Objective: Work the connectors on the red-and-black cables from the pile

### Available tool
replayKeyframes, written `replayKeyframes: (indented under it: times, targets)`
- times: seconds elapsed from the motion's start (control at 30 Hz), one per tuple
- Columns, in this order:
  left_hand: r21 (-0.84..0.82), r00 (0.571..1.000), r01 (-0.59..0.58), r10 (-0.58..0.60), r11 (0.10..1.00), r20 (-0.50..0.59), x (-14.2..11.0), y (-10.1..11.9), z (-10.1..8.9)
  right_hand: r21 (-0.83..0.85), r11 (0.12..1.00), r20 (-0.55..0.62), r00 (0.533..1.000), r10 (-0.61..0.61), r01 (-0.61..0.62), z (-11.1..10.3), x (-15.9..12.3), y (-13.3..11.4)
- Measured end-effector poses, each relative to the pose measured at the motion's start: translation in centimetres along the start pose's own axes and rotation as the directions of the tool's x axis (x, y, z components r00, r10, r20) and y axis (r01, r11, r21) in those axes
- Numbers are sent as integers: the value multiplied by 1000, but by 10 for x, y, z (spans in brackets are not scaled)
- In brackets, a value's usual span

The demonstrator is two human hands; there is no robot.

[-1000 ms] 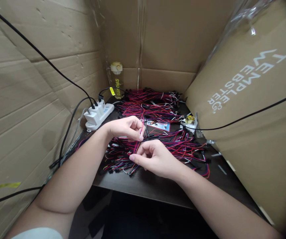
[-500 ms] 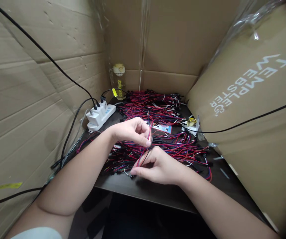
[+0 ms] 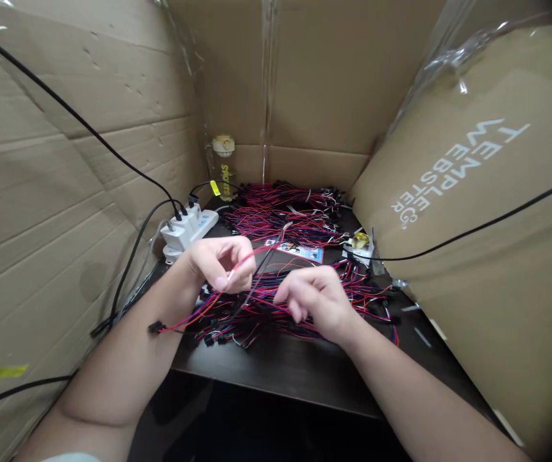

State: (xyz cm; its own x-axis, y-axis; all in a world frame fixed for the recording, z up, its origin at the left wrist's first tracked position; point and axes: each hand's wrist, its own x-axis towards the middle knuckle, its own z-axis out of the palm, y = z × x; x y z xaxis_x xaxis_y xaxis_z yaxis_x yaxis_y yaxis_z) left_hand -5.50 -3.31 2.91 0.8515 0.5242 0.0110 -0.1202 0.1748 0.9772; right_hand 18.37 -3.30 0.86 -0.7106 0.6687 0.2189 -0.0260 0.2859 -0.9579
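Observation:
My left hand (image 3: 225,264) pinches a thin wire harness (image 3: 193,314) between thumb and fingers. Its red, orange and purple wires trail down left to a small black connector (image 3: 156,328), which hangs over my left forearm. The other end runs up right past my fingers to a pale tip. A dark strand (image 3: 263,266) slants down from near that tip. My right hand (image 3: 314,298) is apart from the harness, with loosely bent fingers and nothing visible between them. Beneath both hands lies a near pile of red, blue and black wires (image 3: 352,292) with black connectors.
A second wire pile (image 3: 285,215) lies farther back on the dark table (image 3: 276,378). A white power strip (image 3: 189,231) with plugs stands left, and a bottle (image 3: 224,167) behind. Cardboard walls (image 3: 318,83) enclose the table. A black cable (image 3: 477,237) crosses at right.
My left hand has moved left with the harness, so its black connector swings out left. My right hand has let go of the wires and moved slightly right. The view has shifted slightly.

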Motion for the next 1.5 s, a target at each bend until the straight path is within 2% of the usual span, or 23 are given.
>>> replayKeyframes:
  times: [0.03, 0.07, 0.1, 0.17, 0.23, 0.3, 0.4, 0.47, 0.57, 0.63, 0.73, 0.87, 0.97, 1.1, 1.4, 1.5]
  targets:
    - [24, 999, 42, -43, 999, 28, 4, 0, 4, 34, 999, -163, 986, 29, -23, -4, 4, 2]
    - [54, 993, 89, -93, 995, 68, 10, 0, 8, 67, 995, -309, 947, 86, -68, -8, 8, 5]
    - [91, 983, 136, -146, 987, 115, 15, 1, 12, 109, 984, -397, 901, 173, -140, -12, 13, 8]
    - [164, 950, 202, -234, 966, 207, 22, 4, 19, 174, 939, -422, 839, 344, -298, -20, 22, 15]
    - [206, 929, 225, -273, 952, 250, 23, 8, 24, 184, 897, -391, 807, 442, -403, -25, 28, 23]
    - [227, 939, 205, -256, 952, 229, 18, 12, 26, 179, 881, -389, 791, 472, -437, -28, 30, 29]
    - [230, 980, 111, -144, 967, 135, 6, 15, 28, 185, 870, -378, 784, 492, -456, -28, 29, 31]
    - [231, 989, 91, -116, 969, 96, 4, 16, 28, 193, 881, -355, 806, 474, -433, -27, 28, 29]
    - [254, 975, 165, -196, 953, 102, 10, 15, 26, 243, 928, -384, 851, 358, -282, -27, 26, 22]
    - [285, 963, 215, -252, 934, 97, 16, 14, 24, 309, 933, -427, 850, 307, -182, -28, 25, 18]
    - [336, 956, 251, -287, 908, 59, 23, 13, 21, 393, 915, -515, 804, 298, -88, -29, 26, 13]
    - [344, 968, 234, -251, 910, 6, 26, 9, 21, 394, 918, -672, 692, 266, 30, -27, 28, 7]
    - [317, 979, 205, -197, 926, -58, 30, 4, 22, 374, 925, -711, 663, 235, 72, -24, 29, 6]
    - [308, 980, 185, -151, 933, -131, 36, -2, 21, 362, 927, -702, 683, 201, 100, -23, 27, 10]
    - [294, 976, 156, -102, 943, -192, 43, -5, 19, 223, 963, -540, 842, -7, 151, -16, 19, 13]
    - [308, 975, 161, -102, 938, -198, 44, -5, 19, 237, 955, -492, 870, -38, 176, -14, 18, 11]
